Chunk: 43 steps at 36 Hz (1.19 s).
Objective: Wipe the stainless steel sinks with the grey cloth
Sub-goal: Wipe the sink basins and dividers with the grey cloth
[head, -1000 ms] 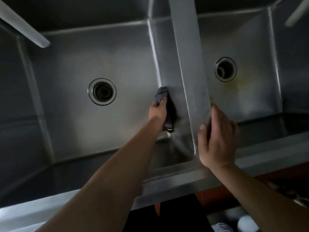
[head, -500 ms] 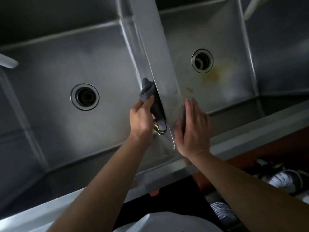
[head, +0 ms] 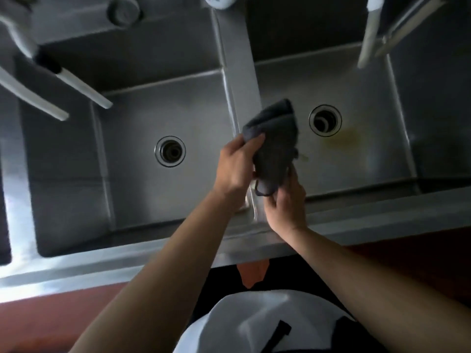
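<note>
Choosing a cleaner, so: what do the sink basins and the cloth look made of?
Sink basins: apparently stainless steel with a dull brushed finish, given the grey metallic sheen and soft reflections. Cloth: soft dark grey fabric, possibly microfibre; it folds and droops between the left hand and right hand.

Commercial kitchen: deep stainless steel sinks (head: 142, 200)

Both forearms bare, reaching forward and converging at centre. Left hand (head: 235, 165) higher, thumb pinching upper edge of cloth (head: 274, 146), fingers curled behind it. Right hand (head: 286, 200) lower, just beside left, palm up, fingers gripping cloth's bottom end. Hands near, not touching.
</note>
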Motion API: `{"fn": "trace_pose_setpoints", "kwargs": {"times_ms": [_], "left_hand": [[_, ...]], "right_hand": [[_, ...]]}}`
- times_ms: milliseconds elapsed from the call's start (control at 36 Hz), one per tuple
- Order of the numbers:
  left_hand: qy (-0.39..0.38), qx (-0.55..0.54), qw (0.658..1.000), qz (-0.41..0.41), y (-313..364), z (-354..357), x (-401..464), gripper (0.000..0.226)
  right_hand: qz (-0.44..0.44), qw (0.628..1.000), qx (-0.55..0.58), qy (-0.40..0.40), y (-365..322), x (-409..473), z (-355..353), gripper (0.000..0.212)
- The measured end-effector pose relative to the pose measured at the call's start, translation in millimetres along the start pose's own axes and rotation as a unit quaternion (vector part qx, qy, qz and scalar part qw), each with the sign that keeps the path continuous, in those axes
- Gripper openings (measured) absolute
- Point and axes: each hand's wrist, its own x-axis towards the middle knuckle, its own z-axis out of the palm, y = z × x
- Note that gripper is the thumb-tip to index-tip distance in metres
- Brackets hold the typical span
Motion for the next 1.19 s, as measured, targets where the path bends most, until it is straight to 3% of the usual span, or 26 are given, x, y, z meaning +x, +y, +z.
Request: {"fn": "trace_pose_setpoints", "kwargs": {"times_ms": [111,194,278,333,472,528,583,611,667,722,750,806,889,1000,1194], "left_hand": [[0.066,-0.109,0.992,-0.021,-0.7,-4.0,-12.0,0.014],[0.093,-0.134,0.986,-0.013,-4.7,3.4,-25.3,0.018],[0.066,-0.112,0.991,-0.014,-14.9,22.0,-40.7,0.018],[0.023,-0.088,0.996,-0.009,-21.7,32.1,-47.7,0.021],[-0.095,-0.049,0.991,-0.085,-26.8,25.3,-57.8,0.03],[-0.086,0.016,0.993,-0.08,-31.0,7.3,-63.4,0.031],[-0.012,0.131,0.991,-0.031,-40.7,-14.4,-69.7,0.031],[0.048,0.206,0.977,-0.004,-50.0,-28.4,-72.4,0.033],[0.163,0.391,0.906,0.011,-73.1,-59.4,-80.3,0.045],[0.225,0.506,0.832,-0.035,-99.6,-87.5,-92.4,0.063],[0.242,0.527,0.812,-0.067,-114.2,-97.8,-100.0,0.07],[0.26,0.539,0.794,-0.108,-144.0,-112.0,-115.3,0.078],[0.26,0.565,0.776,-0.102,-175.1,-121.4,-134.5,0.078],[0.238,0.583,0.77,-0.098,-186.2,-126.8,-146.3,0.074],[0.219,0.61,0.754,-0.104,-175.0,-125.4,-141.5,0.073]], "right_hand": [[0.025,0.993,0.115,-0.007,17.5,-10.3,-36.8,0.071],[-0.073,0.984,0.161,-0.037,16.3,-18.6,-72.6,0.084],[-0.153,0.948,0.247,-0.133,-9.3,-12.9,-94.5,0.087],[-0.129,0.932,0.288,-0.18,-20.7,-0.9,-97.1,0.081],[-0.023,0.953,0.249,-0.169,-15.0,29.1,-98.4,0.039],[0.008,0.959,0.223,-0.172,-12.5,44.2,-102.6,0.032],[-0.01,0.974,0.188,-0.128,-17.2,64.1,-110.3,0.023],[-0.034,0.978,0.178,-0.099,-23.1,74.3,-114.2,0.02],[-0.105,0.982,0.152,-0.045,-38.3,94.6,-116.6,0.02],[-0.19,0.978,0.077,-0.029,-55.8,116.7,-106.7,0.033],[-0.23,0.972,0.019,-0.043,-63.3,127.2,-96.4,0.04],[-0.271,0.952,-0.092,-0.108,-70.3,139.4,-68.2,0.052],[-0.251,0.929,-0.208,-0.175,-60.9,132.5,-29.9,0.059],[-0.239,0.943,-0.193,-0.131,-53.4,118.1,-17.4,0.062],[-0.229,0.941,-0.182,-0.17,-34.2,65.3,-31.3,0.058]]}}
